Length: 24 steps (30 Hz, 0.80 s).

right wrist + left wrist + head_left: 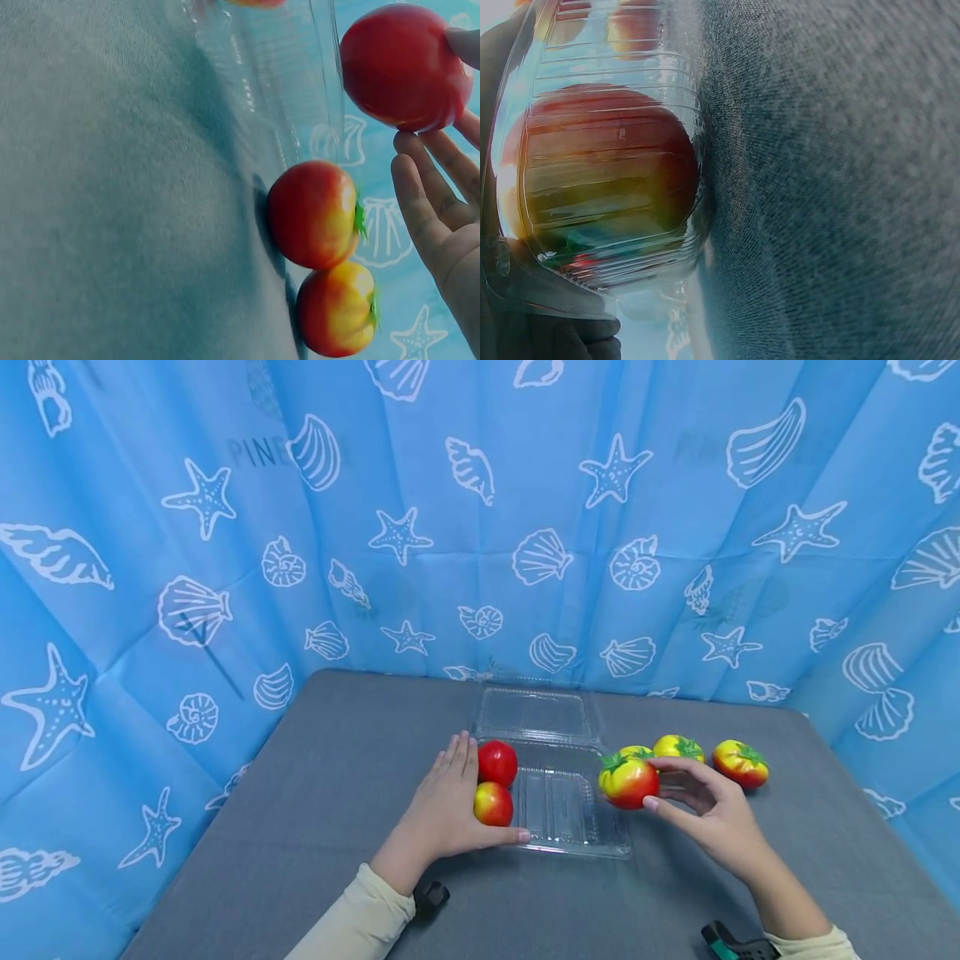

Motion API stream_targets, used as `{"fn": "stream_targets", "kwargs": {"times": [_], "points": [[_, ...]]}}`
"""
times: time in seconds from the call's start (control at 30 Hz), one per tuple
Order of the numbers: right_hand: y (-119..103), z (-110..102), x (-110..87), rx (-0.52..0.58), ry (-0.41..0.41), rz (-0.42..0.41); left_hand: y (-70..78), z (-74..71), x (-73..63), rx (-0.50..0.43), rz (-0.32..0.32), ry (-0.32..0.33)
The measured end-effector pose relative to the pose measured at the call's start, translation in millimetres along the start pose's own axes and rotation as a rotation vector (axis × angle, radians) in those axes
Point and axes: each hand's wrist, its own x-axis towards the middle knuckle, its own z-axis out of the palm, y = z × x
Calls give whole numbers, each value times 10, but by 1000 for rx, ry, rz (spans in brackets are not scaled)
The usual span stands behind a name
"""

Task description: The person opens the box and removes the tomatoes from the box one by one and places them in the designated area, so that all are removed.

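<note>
My left hand (pixel 442 806) rests along the left side of a clear plastic clamshell box (pixel 570 847), its fingers straight and the thumb spread along the front edge. Two toy tomatoes lie in the box beside that hand, a red tomato (pixel 497 763) behind a yellow-and-red tomato (pixel 492 804). Through the ribbed wall in the left wrist view, a tomato (pixel 611 165) with some green at its lower end shows. My right hand (pixel 701 806) pinches a red-and-yellow tomato (pixel 630 781) between thumb and fingertips, at the box's right edge; its smooth red underside shows in the right wrist view.
Behind and beside the right hand, several tomatoes are on the grey cloth-covered table (pixel 337 760), among them a yellow tomato (pixel 677 747) and a red-yellow tomato (pixel 740 764). The box's lid (pixel 536 712) lies folded back. A blue shell-patterned curtain (pixel 450 577) hangs behind.
</note>
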Motion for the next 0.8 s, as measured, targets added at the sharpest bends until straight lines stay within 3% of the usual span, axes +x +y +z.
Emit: {"fn": "stream_targets", "kwargs": {"times": [0.27,0.8], "points": [[66,-86,-35,9,25,4,3,-14,1,-10,0,-3],[258,-230,-38,100,-52,-35,5,-23,-5,-25,5,-6]]}}
